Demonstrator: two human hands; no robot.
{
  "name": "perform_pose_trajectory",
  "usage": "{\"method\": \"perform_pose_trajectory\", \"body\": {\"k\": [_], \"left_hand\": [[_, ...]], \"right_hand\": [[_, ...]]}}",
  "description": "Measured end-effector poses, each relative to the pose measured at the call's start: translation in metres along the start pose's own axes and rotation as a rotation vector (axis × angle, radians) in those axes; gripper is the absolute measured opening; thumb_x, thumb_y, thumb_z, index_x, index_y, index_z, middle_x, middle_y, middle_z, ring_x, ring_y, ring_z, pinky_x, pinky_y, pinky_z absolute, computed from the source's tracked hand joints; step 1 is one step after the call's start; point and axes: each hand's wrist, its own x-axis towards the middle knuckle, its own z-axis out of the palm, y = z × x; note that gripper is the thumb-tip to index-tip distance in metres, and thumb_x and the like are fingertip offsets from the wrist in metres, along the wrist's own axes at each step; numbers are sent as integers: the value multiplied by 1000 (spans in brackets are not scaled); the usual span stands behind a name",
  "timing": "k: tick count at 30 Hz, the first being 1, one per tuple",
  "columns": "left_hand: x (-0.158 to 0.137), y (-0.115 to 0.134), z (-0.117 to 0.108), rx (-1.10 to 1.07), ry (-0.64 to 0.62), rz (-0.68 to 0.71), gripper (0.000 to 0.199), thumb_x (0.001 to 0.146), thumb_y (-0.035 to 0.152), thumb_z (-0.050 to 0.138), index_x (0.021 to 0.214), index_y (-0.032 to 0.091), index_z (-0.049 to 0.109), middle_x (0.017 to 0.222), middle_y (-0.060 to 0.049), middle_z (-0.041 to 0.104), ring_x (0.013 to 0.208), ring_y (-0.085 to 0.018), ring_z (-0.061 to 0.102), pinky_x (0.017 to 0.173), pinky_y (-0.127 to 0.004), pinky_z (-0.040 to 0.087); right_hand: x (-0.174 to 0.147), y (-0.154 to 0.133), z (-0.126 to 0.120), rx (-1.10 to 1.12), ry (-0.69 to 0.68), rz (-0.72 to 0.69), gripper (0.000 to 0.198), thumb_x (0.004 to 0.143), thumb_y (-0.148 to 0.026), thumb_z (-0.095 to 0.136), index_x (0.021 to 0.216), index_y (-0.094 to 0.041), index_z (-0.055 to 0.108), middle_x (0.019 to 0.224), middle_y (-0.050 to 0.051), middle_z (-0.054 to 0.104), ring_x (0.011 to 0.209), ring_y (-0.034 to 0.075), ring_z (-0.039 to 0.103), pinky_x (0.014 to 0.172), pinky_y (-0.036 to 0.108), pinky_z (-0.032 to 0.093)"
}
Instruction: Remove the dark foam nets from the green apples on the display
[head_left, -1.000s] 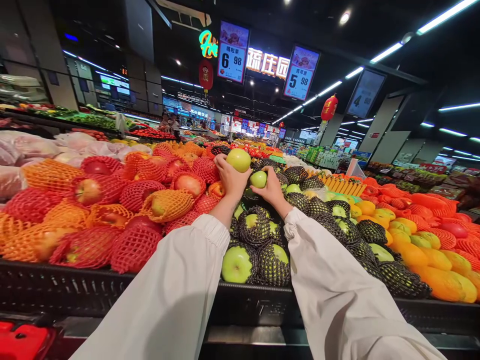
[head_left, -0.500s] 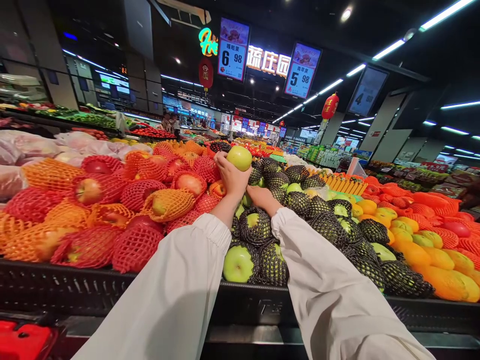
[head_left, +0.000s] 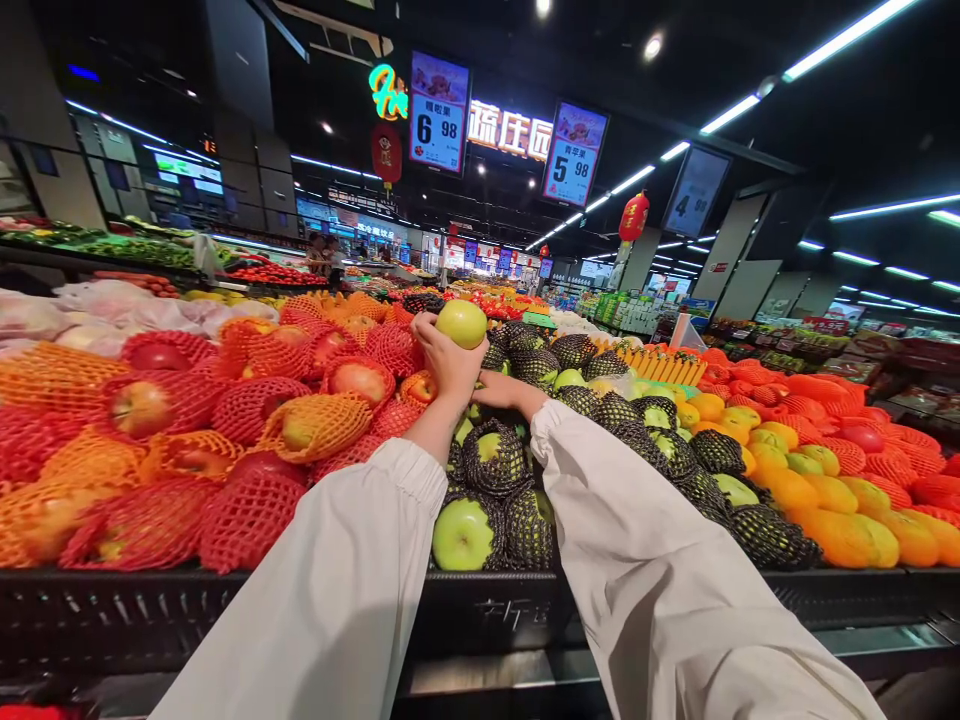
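My left hand (head_left: pixel 447 362) is closed round a bare green apple (head_left: pixel 462 324) and holds it above the pile. Just right of that wrist, my right hand (head_left: pixel 508 391) reaches low among the green apples; its fingers are hidden behind my left hand. Below both hands sit green apples in black foam nets (head_left: pixel 496 455), and one at the front edge, a green apple (head_left: pixel 463 534), shows much of its bare skin. To the left of my left hand lie red apples in red and orange foam nets (head_left: pixel 360 384).
A black crate edge (head_left: pixel 495 605) runs along the front. Orange and yellow fruit (head_left: pixel 832 495) and red-netted fruit (head_left: pixel 862 437) lie to the right. Bagged pale fruit (head_left: pixel 142 312) is at far left. Price signs (head_left: pixel 439 112) hang overhead; people (head_left: pixel 324 256) stand far back.
The view has turned slightly, so most of the scene sits further left. My left hand still holds the green apple, and my right hand stays low beside it.
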Motion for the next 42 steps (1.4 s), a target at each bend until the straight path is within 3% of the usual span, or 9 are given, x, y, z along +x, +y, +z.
{"method": "perform_pose_trajectory", "body": {"k": [7,12,16,20,24,27,31,37,42], "left_hand": [[-3,8,2,-176,-120,-226,72,56,32,85,110,21,38,122,-13,54,116,-30,58,102,-44,47],[-15,21,9,-837,-498,-779,56,61,42,76,108,21,54,101,-4,66,91,-20,67,68,-28,54],[-25,32,7,-1088,-627,-964,43,62,39,72,98,17,65,76,0,66,65,-13,63,47,-19,45],[-28,30,8,-1100,-614,-969,47,60,41,73,100,16,66,69,1,65,57,-11,60,42,-18,42],[-28,23,11,-1042,-621,-953,60,58,47,74,110,17,65,72,0,67,63,-14,63,44,-19,42],[-30,22,10,-1042,-697,-926,65,57,50,74,112,17,64,80,-3,70,75,-20,68,54,-24,51],[-35,22,7,-992,-842,-840,61,56,51,75,106,18,64,87,-6,71,88,-25,69,65,-32,58],[-42,20,9,-814,-992,-682,65,49,42,84,107,20,64,100,-6,71,91,-27,67,65,-34,57],[-45,23,9,-825,-1018,-593,66,51,42,84,109,20,62,102,-6,70,89,-25,67,69,-33,56]], "right_hand": [[-47,53,-60,347,204,124,54,84,-20,64,136,-10,56,135,16,64,121,24,63,109,41,46],[-88,76,-55,680,339,146,44,83,-32,68,123,-15,64,133,14,65,118,23,64,105,41,50],[-97,90,-51,1066,449,244,41,85,-48,61,115,-21,66,128,9,66,106,21,66,87,37,58],[-105,94,-51,1216,411,77,53,67,-31,68,119,-27,62,137,6,60,102,18,64,89,36,57],[-109,90,-48,1098,404,-29,70,56,-23,77,124,-27,61,140,6,57,97,15,63,88,33,56],[-107,90,-45,1008,589,97,49,54,-30,83,99,-21,67,99,3,70,70,11,60,57,23,50],[-109,89,-47,1164,859,295,50,47,-42,87,66,-22,45,46,-11,41,39,7,42,36,17,25],[-115,64,-53,1260,709,387,58,57,-68,82,61,-22,46,50,-6,43,43,8,46,39,22,44],[-113,67,-47,1094,680,435,51,51,-54,87,56,-20,49,51,-7,43,48,6,38,40,18,40]]}}
